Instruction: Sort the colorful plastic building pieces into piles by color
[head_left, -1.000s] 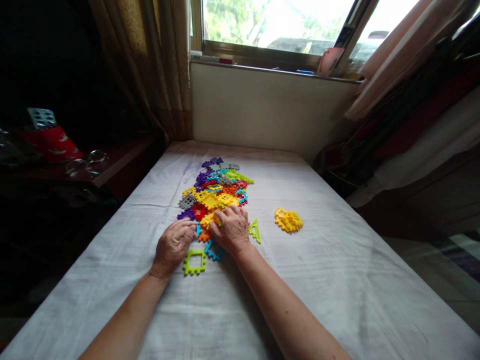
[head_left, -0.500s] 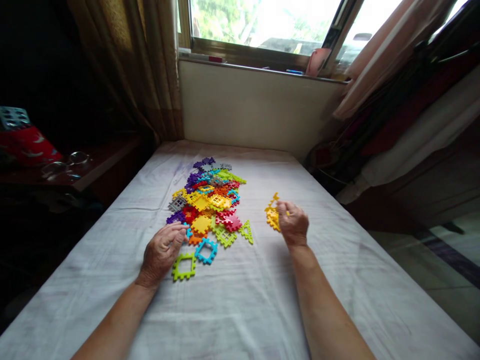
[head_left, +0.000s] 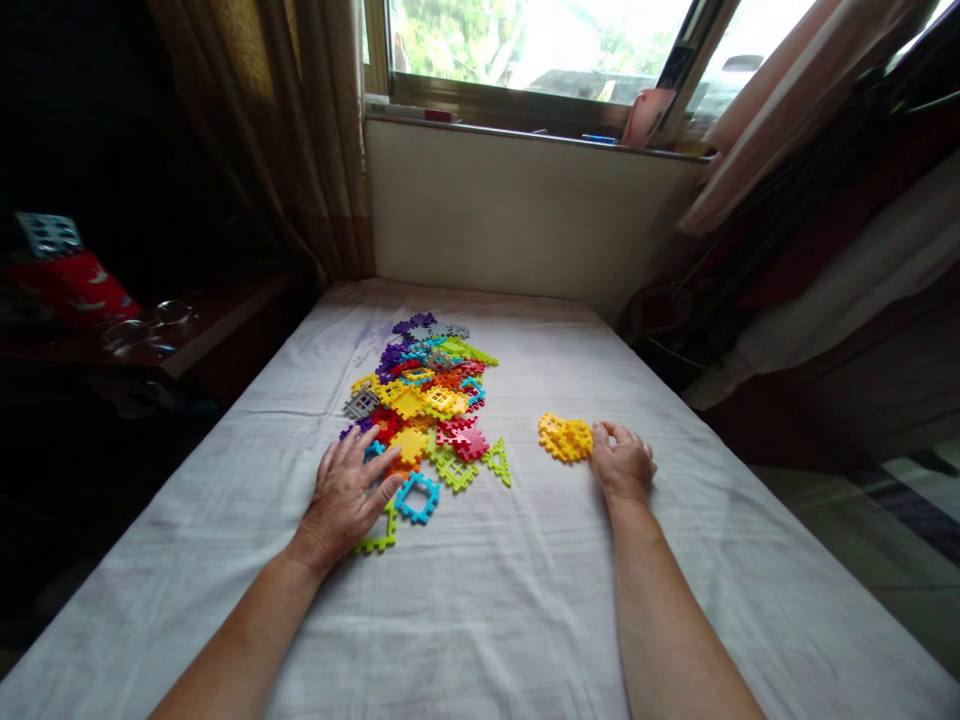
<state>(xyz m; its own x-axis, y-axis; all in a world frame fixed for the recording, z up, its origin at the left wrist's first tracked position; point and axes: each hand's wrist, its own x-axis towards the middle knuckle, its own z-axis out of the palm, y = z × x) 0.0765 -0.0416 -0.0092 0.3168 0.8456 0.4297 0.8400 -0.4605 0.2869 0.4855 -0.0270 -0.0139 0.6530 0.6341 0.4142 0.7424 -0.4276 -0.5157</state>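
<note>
A colourful heap of plastic interlocking tiles (head_left: 409,403) lies on the sheet. My left hand (head_left: 345,490) is spread with its palm down over the heap's near left edge, partly covering a green square frame tile (head_left: 386,535). Beside its fingertips are a yellow tile (head_left: 409,445) and a blue square frame tile (head_left: 418,497). To the right, a small group of yellow interlocking tiles (head_left: 564,438) lies apart from the heap. My right hand (head_left: 622,462) rests at that group's right edge, its fingers curled closed on a yellow tile there; the grip itself is partly hidden.
A white sheet (head_left: 480,620) covers the surface. A green triangular tile (head_left: 498,462) lies at the heap's right side. Eyeglasses (head_left: 150,325) and a red patterned holder (head_left: 75,290) stand on a dark side table at left. Clothes (head_left: 840,290) hang at right, by the window.
My right hand has shifted right and turned; the yellow tile it held raised now lies with the other yellow ones. My left hand has spread its fingers and moved right over the near tiles.
</note>
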